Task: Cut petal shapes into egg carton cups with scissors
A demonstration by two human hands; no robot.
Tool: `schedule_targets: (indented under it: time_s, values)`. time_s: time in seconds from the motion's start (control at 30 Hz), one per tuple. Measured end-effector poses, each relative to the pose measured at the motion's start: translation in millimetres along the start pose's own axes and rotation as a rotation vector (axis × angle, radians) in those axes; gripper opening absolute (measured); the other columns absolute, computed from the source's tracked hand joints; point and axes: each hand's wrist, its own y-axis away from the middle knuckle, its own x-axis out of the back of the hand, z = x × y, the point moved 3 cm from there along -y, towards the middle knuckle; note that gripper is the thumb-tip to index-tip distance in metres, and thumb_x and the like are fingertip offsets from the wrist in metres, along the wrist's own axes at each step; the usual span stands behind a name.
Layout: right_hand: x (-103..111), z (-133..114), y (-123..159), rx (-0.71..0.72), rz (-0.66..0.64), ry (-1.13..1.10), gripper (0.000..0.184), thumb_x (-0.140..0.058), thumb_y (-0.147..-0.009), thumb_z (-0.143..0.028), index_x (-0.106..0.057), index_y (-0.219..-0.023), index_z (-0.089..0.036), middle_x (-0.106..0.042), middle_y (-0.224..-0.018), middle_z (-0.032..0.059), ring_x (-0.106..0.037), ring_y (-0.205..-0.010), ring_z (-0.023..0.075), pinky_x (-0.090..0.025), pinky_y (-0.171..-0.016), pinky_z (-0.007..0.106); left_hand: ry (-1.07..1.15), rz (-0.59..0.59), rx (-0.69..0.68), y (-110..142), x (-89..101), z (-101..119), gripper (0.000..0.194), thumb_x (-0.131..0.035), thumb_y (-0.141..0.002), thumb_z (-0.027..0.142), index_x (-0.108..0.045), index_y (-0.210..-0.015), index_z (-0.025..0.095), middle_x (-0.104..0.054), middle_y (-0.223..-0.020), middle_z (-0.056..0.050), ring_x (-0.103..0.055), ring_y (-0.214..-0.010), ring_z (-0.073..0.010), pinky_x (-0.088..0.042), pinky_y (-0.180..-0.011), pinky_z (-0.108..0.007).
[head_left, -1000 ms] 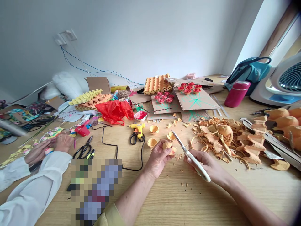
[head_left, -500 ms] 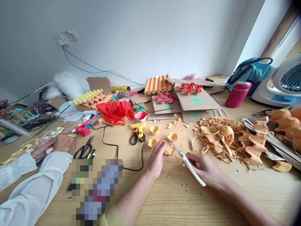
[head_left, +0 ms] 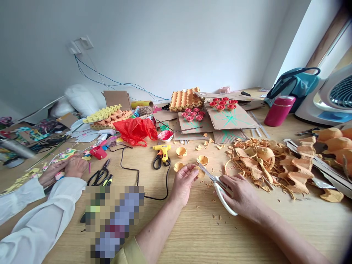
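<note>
Between its thumb and fingers, my left hand (head_left: 184, 185) pinches an orange egg-carton cup (head_left: 201, 173), partly hidden by the fingers. My right hand (head_left: 242, 192) grips white-handled scissors (head_left: 224, 198), their blades pointing up-left at the cup's edge. Just beyond the fingers lie three cut carton cups: one cup (head_left: 202, 160) behind the blades, another cup (head_left: 181, 151) farther back, and a third cup (head_left: 178, 167) beside my left hand. Small orange scraps are scattered on the table below the scissors.
A yellow glue gun (head_left: 162, 152) with a black cord stands left of the cups. Carton trimmings (head_left: 253, 163) are heaped at right. Red-painted cups (head_left: 221, 103) sit on cardboard (head_left: 233, 119) behind. A co-worker's hands (head_left: 75, 167) are at left, near black scissors (head_left: 100, 174).
My right hand has turned the scissors, and their handle loops now show more widely spread. My left hand's fingers have shifted over the cup, hiding more of it. The view has moved slightly.
</note>
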Motion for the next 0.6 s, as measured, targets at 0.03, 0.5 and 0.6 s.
schedule_targets:
  time_s: [0.03, 0.5, 0.6]
  values:
    - [0, 0, 0, -0.003, 0.000, 0.013, 0.027, -0.044, -0.097, -0.040, -0.051, -0.077, -0.022, -0.061, -0.067, 0.0016, -0.053, -0.060, 0.0170, -0.033, -0.068, 0.032, 0.003, 0.006, -0.001, 0, 0.1, 0, 0.033, -0.089, -0.057, 0.027, -0.070, -0.081, 0.016, -0.067, -0.078, 0.001, -0.057, -0.069, -0.0082, -0.043, -0.071, -0.023]
    - [-2, 1, 1, 0.028, 0.014, 0.001, 0.018, -0.049, -0.095, -0.036, -0.056, -0.086, -0.021, -0.063, -0.077, 0.0028, -0.057, -0.072, 0.0202, -0.033, -0.072, 0.034, -0.028, -0.127, 0.057, 8, -9.8, -1, 0.027, -0.087, -0.063, 0.029, -0.073, -0.081, 0.015, -0.067, -0.080, -0.001, -0.056, -0.076, -0.0110, -0.043, -0.076, -0.026]
    - [0, 1, 1, 0.046, 0.027, -0.015, 0.018, -0.050, -0.095, -0.036, -0.056, -0.088, -0.021, -0.063, -0.079, 0.0031, -0.056, -0.073, 0.0202, -0.034, -0.073, 0.035, -0.037, -0.172, 0.064, 9, -11.0, -2, 0.026, -0.085, -0.066, 0.031, -0.074, -0.083, 0.015, -0.067, -0.082, -0.002, -0.056, -0.078, -0.0124, -0.043, -0.079, -0.028]
